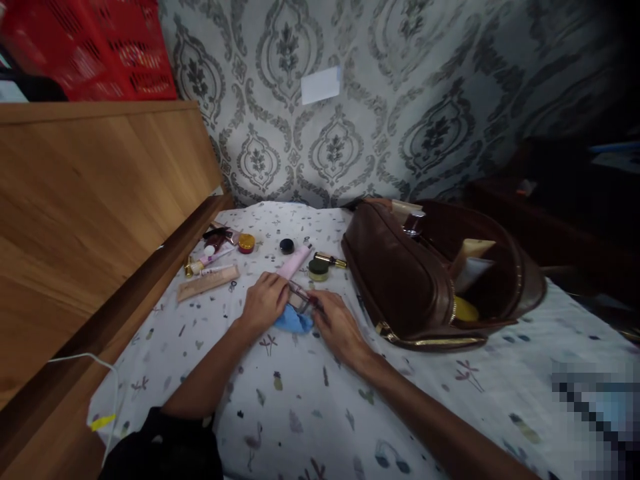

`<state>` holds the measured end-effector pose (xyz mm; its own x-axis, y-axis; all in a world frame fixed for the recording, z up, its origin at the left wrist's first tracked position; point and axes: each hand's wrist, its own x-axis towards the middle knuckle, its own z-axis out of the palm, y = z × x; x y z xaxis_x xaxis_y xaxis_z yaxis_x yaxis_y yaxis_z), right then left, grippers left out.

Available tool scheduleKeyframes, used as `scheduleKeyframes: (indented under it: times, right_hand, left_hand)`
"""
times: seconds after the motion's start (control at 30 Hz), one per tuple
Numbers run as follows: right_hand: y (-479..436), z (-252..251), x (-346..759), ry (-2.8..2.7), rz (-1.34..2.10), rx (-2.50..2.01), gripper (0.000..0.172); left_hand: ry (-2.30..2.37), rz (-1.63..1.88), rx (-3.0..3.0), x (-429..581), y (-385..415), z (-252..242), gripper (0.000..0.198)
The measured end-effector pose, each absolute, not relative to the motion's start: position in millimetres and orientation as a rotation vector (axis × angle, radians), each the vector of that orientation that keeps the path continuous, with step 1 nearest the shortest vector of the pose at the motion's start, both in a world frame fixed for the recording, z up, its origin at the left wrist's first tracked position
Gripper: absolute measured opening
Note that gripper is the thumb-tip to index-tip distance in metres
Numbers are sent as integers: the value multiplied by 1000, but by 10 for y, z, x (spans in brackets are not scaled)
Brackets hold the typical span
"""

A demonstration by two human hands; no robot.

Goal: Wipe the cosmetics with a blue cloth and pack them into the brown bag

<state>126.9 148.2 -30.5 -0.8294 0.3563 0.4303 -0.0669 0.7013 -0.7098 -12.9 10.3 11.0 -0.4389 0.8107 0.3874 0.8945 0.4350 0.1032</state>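
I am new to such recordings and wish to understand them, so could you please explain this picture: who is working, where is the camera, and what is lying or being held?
There is no machine here, only a person's two bare hands. One camera, worn on the head, looks forward and down. The left hand and the right hand hold a small clear item, too blurred to name, with a blue cloth-like piece close by. On the white patterned sheet lie a pink tube, a beige tube, a dark-lidded jar and other small items. At the right, an open brown bag contains more things.
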Motion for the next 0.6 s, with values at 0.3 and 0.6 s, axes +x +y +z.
scheduleKeyframes:
  times: [0.3, 0.6]
  right_hand:
    - [1541, -307, 1244, -2414, 853, -288, 30]
    - [1631, -367, 1283, -2334, 702, -317, 28]
  left_hand:
    - [-2373, -438, -1508, -146, 120, 46, 19]
    - [-2085, -851, -1736, -189, 123, -64, 24]
